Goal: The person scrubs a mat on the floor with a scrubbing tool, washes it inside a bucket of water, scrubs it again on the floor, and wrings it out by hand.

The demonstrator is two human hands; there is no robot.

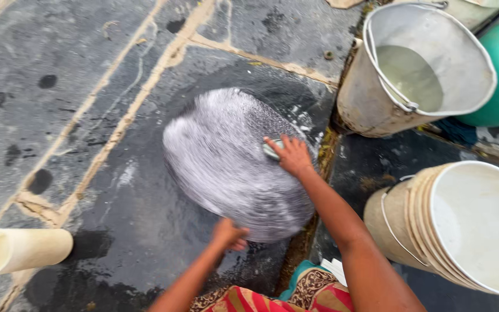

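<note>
Nearest, the left hand (228,234) grips the lower edge of a large round metal pan (235,164), fingers curled over its rim. The pan, covered in soapy lather, lies on the wet stone floor (88,86). Farther up, the right hand (291,156) presses a scrubber (272,150) against the pan, fingers closed around it. Beyond stands a bucket (417,63) holding water.

Outdoor home washing yard: wet stone slabs (88,86), water buckets (417,69).
</note>
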